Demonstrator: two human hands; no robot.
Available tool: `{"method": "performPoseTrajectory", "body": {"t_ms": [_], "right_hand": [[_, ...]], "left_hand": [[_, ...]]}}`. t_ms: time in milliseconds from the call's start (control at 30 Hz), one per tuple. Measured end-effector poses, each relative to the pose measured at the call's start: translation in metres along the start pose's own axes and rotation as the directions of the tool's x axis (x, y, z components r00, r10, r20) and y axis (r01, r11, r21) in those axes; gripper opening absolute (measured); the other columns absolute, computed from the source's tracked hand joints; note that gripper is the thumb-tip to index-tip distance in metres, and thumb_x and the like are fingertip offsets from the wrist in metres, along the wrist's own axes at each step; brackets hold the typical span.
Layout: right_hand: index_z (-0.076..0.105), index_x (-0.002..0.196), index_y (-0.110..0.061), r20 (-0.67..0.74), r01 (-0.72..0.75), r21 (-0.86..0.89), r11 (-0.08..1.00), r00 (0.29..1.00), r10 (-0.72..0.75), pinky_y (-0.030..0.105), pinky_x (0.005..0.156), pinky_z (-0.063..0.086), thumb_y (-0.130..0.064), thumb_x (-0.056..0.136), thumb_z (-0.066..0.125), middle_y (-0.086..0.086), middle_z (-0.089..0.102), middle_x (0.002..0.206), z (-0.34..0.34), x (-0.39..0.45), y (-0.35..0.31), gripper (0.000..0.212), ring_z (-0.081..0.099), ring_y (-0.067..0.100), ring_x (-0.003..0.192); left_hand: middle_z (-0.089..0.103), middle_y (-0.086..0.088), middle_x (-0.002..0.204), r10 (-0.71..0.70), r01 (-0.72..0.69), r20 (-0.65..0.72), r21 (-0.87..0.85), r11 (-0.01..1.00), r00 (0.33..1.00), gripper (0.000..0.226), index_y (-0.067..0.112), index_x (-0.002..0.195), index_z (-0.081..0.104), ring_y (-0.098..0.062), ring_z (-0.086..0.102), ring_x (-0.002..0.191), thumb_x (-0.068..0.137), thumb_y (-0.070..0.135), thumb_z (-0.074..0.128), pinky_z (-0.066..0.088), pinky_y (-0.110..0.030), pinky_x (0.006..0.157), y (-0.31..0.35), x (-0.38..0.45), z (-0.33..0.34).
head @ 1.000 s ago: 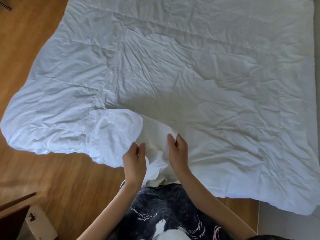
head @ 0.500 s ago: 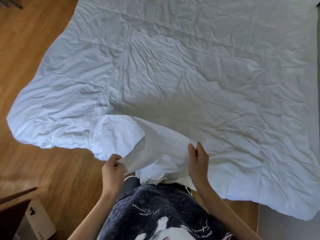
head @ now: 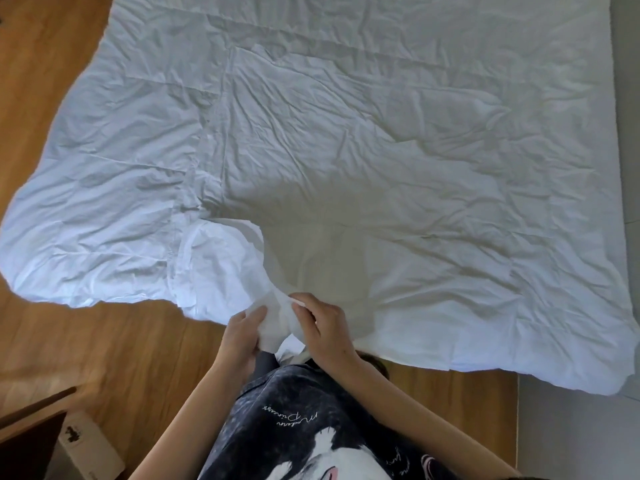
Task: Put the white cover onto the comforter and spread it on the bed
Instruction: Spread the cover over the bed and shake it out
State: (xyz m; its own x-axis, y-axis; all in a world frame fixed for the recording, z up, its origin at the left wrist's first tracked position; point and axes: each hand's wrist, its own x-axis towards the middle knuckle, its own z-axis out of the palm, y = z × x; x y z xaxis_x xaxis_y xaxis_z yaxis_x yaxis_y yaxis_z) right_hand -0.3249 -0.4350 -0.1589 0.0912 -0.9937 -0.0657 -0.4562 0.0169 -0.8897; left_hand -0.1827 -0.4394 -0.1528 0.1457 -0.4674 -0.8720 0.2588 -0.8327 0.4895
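The white cover (head: 346, 140) lies wrinkled and spread wide over the bed, with the comforter's outline showing through it; its left part hangs over the wooden floor. At the near edge a rounded fold of the cover (head: 221, 268) bulges up. My left hand (head: 242, 334) and my right hand (head: 322, 323) are close together at the near edge. Both grip a bunched piece of the cover's edge (head: 277, 317) between fingers and thumb.
Wooden floor (head: 104, 348) runs along the left and the near side. A dark wooden piece of furniture (head: 31, 434) and a white card box (head: 90, 448) stand at the lower left. A grey strip (head: 623, 98) runs along the right.
My hands, spread apart with the cover's edge lifted half a second ago, have come together. The raised flap has dropped and is now bunched between them.
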Motion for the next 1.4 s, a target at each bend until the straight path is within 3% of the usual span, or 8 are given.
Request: {"method": "performPoseTrajectory", "body": {"t_ms": [233,467,667,867,967,1100,1233,1400], "right_hand": [[0.071,0.102,-0.009,-0.055,0.011,-0.067,0.998,0.998,-0.015,0.014,0.059,0.039,-0.024,0.096,0.05,-0.002,0.07,0.077,-0.009,0.016,0.006,0.027,0.05,0.001,0.063],[0.065,0.086,-0.006,-0.119,-0.283,0.265,0.922,0.939,0.323,0.02,0.047,0.037,-0.017,0.095,0.056,0.003,0.046,0.053,-0.047,0.061,-0.006,0.016,0.044,0.002,0.043],[0.063,0.087,-0.006,-0.063,-0.259,0.253,0.932,0.957,0.283,0.022,0.043,0.04,-0.013,0.098,0.053,0.022,0.057,0.056,-0.075,0.092,-0.018,0.016,0.054,0.012,0.035],[0.069,0.107,-0.012,0.166,-0.136,0.045,0.99,0.978,0.127,0.025,0.06,0.049,-0.017,0.096,0.056,0.003,0.06,0.057,-0.038,0.064,-0.017,0.017,0.059,0.008,0.048],[0.069,0.11,-0.016,0.29,-0.057,-0.051,0.997,0.955,0.069,0.033,0.067,0.052,-0.019,0.096,0.054,0.005,0.066,0.061,-0.015,0.042,-0.012,0.021,0.063,0.018,0.057],[0.071,0.111,-0.018,0.338,-0.058,-0.078,0.995,0.938,0.081,0.032,0.067,0.047,-0.019,0.095,0.053,0.009,0.068,0.067,-0.006,0.03,-0.004,0.024,0.056,0.016,0.058],[0.072,0.095,-0.028,0.368,-0.172,0.019,0.985,0.917,0.153,0.029,0.064,0.047,-0.027,0.084,0.056,-0.004,0.063,0.06,-0.014,0.032,0.002,0.02,0.055,0.013,0.055],[0.067,0.078,-0.013,0.227,-0.471,0.39,0.791,0.882,0.413,0.027,0.064,0.047,-0.035,0.086,0.051,-0.001,0.063,0.062,-0.035,0.058,0.006,0.028,0.057,0.013,0.059]], "left_hand": [[0.061,-0.015,0.081,0.084,-0.08,-0.024,0.126,0.989,0.996,0.043,0.008,0.084,0.064,-0.027,0.055,0.074,0.103,0.039,0.041,0.043,-0.03,0.06,0.036,-0.008,0.024],[0.072,0.001,0.073,0.246,-0.258,0.104,0.118,0.959,0.964,0.006,0.012,0.088,0.068,-0.012,0.067,0.064,0.092,0.014,0.064,0.054,-0.023,0.06,0.094,0.003,0.037],[0.063,0.001,0.072,0.361,-0.36,0.012,0.116,0.926,0.933,0.019,0.018,0.081,0.062,-0.013,0.058,0.064,0.098,0.021,0.055,0.045,-0.022,0.054,0.128,0.013,0.023],[0.071,-0.008,0.097,0.171,-0.196,0.107,0.293,0.936,0.979,0.035,0.013,0.106,0.066,-0.023,0.066,0.088,0.102,0.038,0.042,0.055,-0.033,0.07,0.09,0.015,0.035],[0.068,-0.003,0.084,0.056,-0.076,0.071,0.316,0.946,0.996,0.034,0.021,0.092,0.066,-0.022,0.065,0.082,0.097,0.049,0.049,0.055,-0.034,0.075,0.075,0.017,0.036],[0.063,-0.013,0.072,-0.056,-0.005,0.136,0.412,0.911,0.989,0.025,0.004,0.088,0.065,-0.022,0.062,0.062,0.072,0.021,0.073,0.052,-0.033,0.065,0.062,0.021,0.031],[0.056,-0.008,0.054,-0.072,0.024,0.132,0.331,0.943,0.989,0.009,0.002,0.074,0.058,-0.019,0.054,0.047,0.079,-0.003,0.052,0.043,-0.023,0.044,0.056,0.02,0.031],[0.064,-0.012,0.082,-0.044,-0.045,0.235,0.363,0.931,0.971,0.023,0.003,0.101,0.063,-0.023,0.059,0.074,0.084,0.0,0.047,0.046,-0.028,0.062,0.041,0.012,0.034]]}}
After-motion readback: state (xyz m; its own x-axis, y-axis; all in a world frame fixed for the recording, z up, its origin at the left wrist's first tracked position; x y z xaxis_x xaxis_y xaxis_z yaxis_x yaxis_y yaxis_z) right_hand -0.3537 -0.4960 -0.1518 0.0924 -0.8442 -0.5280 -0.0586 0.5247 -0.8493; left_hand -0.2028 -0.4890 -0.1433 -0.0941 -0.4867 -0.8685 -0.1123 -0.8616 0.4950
